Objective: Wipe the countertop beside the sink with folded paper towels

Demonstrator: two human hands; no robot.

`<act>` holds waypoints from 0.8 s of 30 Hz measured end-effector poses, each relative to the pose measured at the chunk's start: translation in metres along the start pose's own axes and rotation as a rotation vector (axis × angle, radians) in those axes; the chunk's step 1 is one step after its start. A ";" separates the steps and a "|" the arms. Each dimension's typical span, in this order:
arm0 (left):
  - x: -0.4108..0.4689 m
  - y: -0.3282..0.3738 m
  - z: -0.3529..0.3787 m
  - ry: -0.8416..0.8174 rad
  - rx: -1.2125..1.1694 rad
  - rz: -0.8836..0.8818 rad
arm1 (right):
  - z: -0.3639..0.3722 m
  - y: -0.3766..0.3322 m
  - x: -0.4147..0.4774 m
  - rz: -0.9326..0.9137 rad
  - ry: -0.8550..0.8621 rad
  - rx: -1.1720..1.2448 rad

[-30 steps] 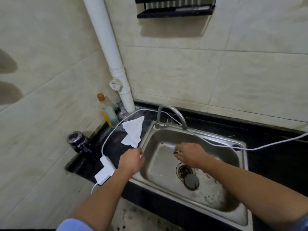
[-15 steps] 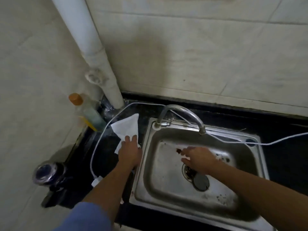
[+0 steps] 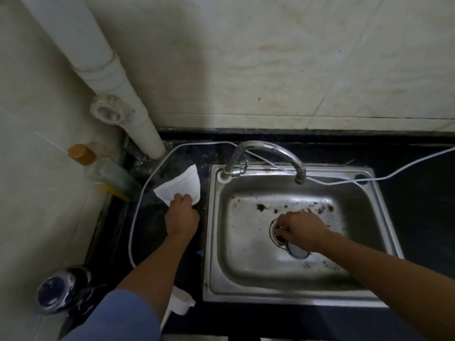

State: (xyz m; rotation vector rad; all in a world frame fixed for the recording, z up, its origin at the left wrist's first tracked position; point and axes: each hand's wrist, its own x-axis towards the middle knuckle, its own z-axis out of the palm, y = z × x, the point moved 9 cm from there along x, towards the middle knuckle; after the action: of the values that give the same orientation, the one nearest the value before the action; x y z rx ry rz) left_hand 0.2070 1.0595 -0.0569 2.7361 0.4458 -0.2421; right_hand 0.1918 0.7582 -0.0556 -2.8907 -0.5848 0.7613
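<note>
Our left grip [image 3: 182, 215] pinches the near edge of the folded paper towel [image 3: 183, 184]. The towel rests on the black surface [image 3: 152, 232] just left of the steel sink [image 3: 209, 242] and fans away from the knuckles toward the wall. Our right grip [image 3: 302, 230] sits over the drain [image 3: 278, 236] inside the basin, fingers curled; whether they hold anything, we cannot tell. A white cable [image 3: 138, 205] loops past the towel.
</note>
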 end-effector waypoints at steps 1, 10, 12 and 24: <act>-0.005 0.005 -0.008 0.022 -0.007 0.019 | -0.001 0.002 -0.003 0.010 0.003 0.008; -0.086 0.120 -0.037 0.149 -0.071 0.307 | -0.014 0.052 -0.090 0.037 0.101 0.062; -0.112 0.156 -0.025 0.143 -0.085 0.343 | -0.009 0.079 -0.126 0.070 0.124 0.068; -0.272 0.426 0.080 -0.009 -0.115 0.745 | 0.023 0.287 -0.359 0.395 0.225 0.135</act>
State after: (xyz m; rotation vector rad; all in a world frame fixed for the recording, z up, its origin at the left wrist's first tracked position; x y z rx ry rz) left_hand 0.0863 0.5776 0.0658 2.5742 -0.5471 -0.0270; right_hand -0.0105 0.3543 0.0342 -2.9379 0.0622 0.4753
